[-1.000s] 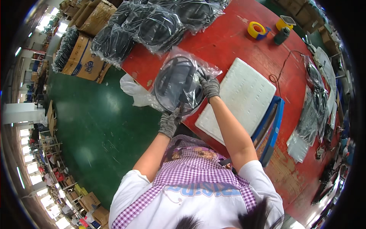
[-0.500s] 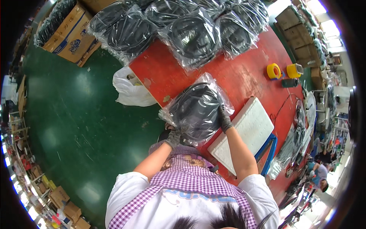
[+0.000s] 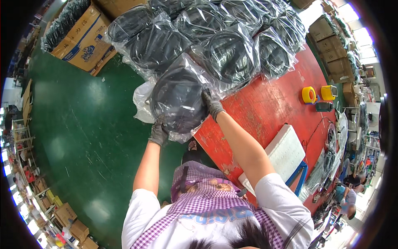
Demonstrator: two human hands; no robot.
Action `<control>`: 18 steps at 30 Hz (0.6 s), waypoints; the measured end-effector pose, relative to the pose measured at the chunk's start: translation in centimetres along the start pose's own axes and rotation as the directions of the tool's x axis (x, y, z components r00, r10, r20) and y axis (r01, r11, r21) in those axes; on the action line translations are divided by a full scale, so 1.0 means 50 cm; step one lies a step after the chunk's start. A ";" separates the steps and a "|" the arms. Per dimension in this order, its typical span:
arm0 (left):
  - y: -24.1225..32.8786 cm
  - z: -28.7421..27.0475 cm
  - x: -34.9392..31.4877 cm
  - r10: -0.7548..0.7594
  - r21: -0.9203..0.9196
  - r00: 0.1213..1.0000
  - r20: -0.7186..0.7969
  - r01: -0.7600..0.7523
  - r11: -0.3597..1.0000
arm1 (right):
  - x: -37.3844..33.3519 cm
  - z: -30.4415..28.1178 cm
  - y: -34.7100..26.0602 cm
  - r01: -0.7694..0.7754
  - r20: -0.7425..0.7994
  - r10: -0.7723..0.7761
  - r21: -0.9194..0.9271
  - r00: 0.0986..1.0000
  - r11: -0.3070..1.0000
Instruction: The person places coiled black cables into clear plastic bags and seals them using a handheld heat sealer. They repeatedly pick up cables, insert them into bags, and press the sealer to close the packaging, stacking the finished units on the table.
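Between my two gloved hands is a bagged black coil [image 3: 178,97]: a round dark bundle in clear, crinkled plastic. Its exact kind I cannot make out. My left hand [image 3: 158,132] grips the near left edge of the bag, with the fingers partly behind it. At the bag's right side my right hand [image 3: 212,103] is closed on the plastic. The held bag is over the red table's left corner, close against a pile of similar bagged coils [image 3: 230,56] at the far end.
On the red table [image 3: 257,116] lie a white foam block [image 3: 286,149], a blue-framed tool [image 3: 299,176] and yellow tape rolls [image 3: 309,95]. A white plastic sack [image 3: 143,101] is behind the held bag. A cardboard box [image 3: 85,43] stands on the green floor. People are far right.
Both hands have carried the bagged coil forward and left, from the near table edge to beside the pile. My arms are now stretched further out, and the view has shifted slightly.
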State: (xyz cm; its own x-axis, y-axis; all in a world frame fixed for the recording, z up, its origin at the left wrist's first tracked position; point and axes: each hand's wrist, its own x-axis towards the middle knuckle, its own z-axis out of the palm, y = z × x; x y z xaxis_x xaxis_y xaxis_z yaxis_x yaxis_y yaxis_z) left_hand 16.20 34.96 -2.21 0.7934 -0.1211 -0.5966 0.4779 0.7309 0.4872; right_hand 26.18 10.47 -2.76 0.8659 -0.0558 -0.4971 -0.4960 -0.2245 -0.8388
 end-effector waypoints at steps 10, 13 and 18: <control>0.019 0.092 0.135 -0.069 -0.165 0.996 0.052 0.077 0.983 | -0.092 -0.098 -0.013 -0.306 0.196 0.239 0.706 0.951 0.638; 0.007 0.061 0.145 -0.060 -0.141 0.996 0.059 0.068 0.988 | -0.231 -0.130 0.135 -0.370 0.192 0.341 0.711 0.920 0.599; -0.036 -0.014 0.088 0.022 -0.363 0.974 0.226 0.063 0.929 | -0.500 -0.156 0.257 -0.370 0.150 0.352 0.122 0.924 0.921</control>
State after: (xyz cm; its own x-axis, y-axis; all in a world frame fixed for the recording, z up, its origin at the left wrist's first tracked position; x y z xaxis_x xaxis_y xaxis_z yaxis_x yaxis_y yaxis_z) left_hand 18.57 33.56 -6.17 0.8684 -0.2534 -0.4262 0.3572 0.9158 0.1834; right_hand -1.34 1.36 0.60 0.6160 0.0158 -0.7876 -0.7852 -0.0675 -0.6156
